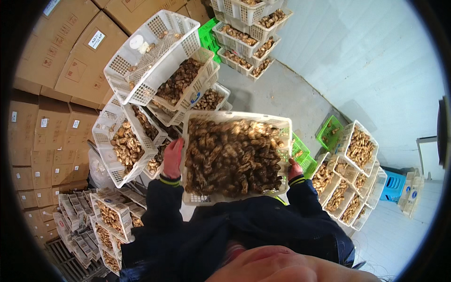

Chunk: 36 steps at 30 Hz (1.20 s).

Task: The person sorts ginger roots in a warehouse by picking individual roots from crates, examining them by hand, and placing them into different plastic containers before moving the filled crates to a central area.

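A white plastic crate [237, 199] is held in front of my body, filled with brown, stubby, knobbly produce pieces [235, 160] whose exact kind I cannot make out. My left hand [173, 158] grips the crate's left side, with some fingers hidden behind the wall. On the opposite side, my right hand [294, 168] is closed on the crate's edge. The crate looks roughly level, and its underside is out of sight. Just beyond it at the far left stand stacked white crates [155, 56] with similar dark pieces inside.
Cardboard boxes [84, 56] are piled along the left. More filled crates [110, 221] stand at the lower left, at the far wall [246, 44] and on the right [359, 145]. Green crates [305, 157] and a blue crate [393, 184] are also on the right. Grey floor [282, 96] shows ahead.
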### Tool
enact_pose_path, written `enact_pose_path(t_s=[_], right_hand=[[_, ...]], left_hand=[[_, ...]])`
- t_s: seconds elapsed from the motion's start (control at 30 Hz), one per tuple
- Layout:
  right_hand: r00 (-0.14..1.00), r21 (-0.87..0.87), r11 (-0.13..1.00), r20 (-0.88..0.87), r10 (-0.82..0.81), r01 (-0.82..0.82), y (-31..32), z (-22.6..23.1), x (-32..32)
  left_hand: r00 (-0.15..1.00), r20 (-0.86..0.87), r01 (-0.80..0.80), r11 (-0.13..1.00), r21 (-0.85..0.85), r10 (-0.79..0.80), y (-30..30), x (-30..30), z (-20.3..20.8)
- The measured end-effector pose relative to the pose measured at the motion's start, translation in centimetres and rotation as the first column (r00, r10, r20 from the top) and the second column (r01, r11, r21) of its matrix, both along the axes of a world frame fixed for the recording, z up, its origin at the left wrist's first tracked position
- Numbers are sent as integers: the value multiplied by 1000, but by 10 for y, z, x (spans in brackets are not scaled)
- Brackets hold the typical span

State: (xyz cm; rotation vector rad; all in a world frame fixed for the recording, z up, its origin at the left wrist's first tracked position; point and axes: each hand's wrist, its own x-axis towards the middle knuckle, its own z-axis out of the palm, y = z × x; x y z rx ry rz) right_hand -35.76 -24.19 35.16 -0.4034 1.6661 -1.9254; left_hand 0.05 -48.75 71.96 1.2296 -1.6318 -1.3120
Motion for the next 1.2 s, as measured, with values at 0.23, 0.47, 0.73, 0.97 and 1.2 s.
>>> enact_pose_path(t_s=[0.23, 0.47, 0.73, 0.97, 1.2], right_hand=[[906, -59, 995, -411, -99, 82, -48, 189, -134], [956, -447, 872, 284, -71, 197, -33, 218, -193], [903, -102, 991, 429, -39, 91, 26, 198, -185], [819, 48, 983, 561, 119, -176, -62, 237, -257], [695, -69, 865, 565, 445, -497, -87, 257, -291]], left_hand=[[957, -262, 134, 991, 14, -126, -101, -146, 115], [929, -192, 275, 938, -211, -315, -101, -218, 141], [939, -182, 313, 943, 113, -290, -67, -248, 96], [980, -194, 9, 963, 271, 45, -92, -268, 116], [918, -92, -349, 898, 267, 385, -10, -210, 144]])
